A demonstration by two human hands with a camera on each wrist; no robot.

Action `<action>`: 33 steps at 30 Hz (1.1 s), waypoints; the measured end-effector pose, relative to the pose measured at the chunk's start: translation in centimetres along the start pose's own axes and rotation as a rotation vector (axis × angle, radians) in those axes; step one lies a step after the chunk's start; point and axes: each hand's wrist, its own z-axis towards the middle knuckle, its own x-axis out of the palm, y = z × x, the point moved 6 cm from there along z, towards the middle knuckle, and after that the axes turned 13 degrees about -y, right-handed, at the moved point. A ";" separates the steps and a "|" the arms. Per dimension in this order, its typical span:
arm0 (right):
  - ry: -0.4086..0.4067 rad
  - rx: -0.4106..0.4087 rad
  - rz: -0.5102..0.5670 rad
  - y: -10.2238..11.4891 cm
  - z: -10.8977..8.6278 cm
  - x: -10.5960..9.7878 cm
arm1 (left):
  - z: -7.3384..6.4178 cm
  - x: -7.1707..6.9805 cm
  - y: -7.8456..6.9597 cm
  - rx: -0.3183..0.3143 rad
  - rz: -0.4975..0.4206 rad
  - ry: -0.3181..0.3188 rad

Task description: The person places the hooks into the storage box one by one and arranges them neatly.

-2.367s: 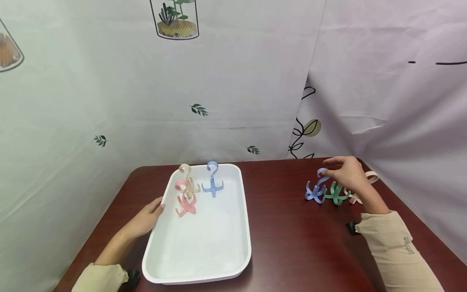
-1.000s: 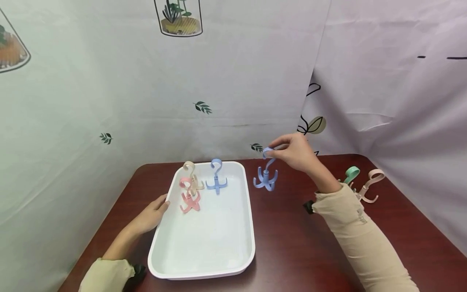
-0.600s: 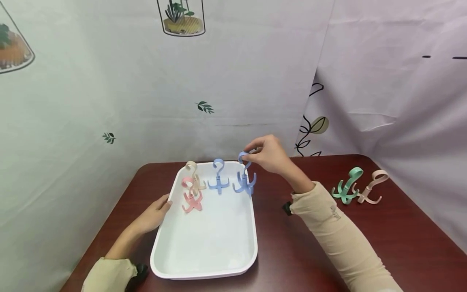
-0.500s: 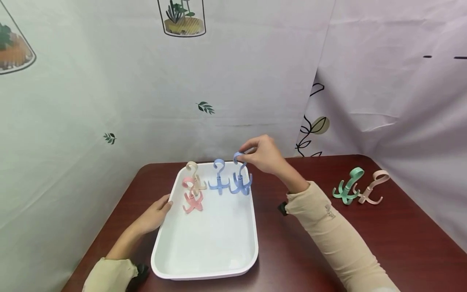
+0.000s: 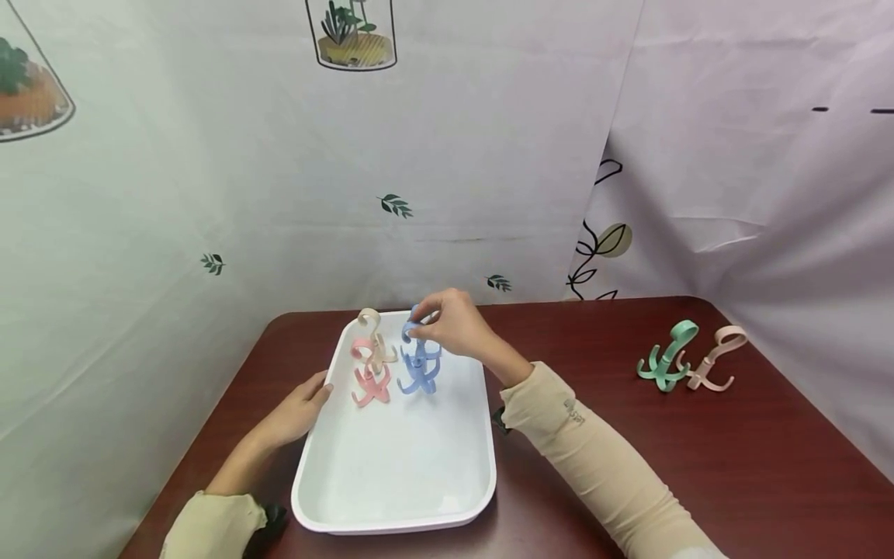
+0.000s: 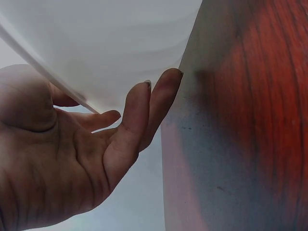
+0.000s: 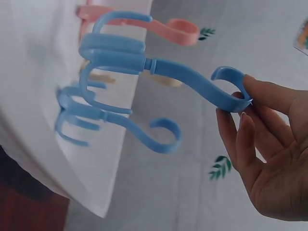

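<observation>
My right hand pinches the curled top of a blue four-pronged hook hanger between thumb and fingers, over the upper part of the white tray. In the head view it overlaps a second blue hook hanger, which stands behind it in the tray. To their left are a pink hook hanger and a beige hook hanger, close together. My left hand grips the tray's left side, thumb at the rim and fingers against the outer wall.
Toward the table's right end stand a green hook hanger and a pale pink hook hanger, side by side. The dark red table meets a patterned cloth backdrop along its far edge.
My right hand picked up the blue hook hanger beside the green one, carried it left over the tray's right rim, then lowered it in front of the other blue one. Left hand stays at the tray.
</observation>
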 end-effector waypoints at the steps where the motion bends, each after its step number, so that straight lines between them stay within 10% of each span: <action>1: 0.008 0.001 0.000 -0.1 0.0 0.3 | 0.0 0.0 0.0 0.002 0.002 -0.002; 33: 0.061 -0.029 -0.093 -2.5 0.0 2.1 | 0.2 0.1 0.2 -0.016 0.022 -0.012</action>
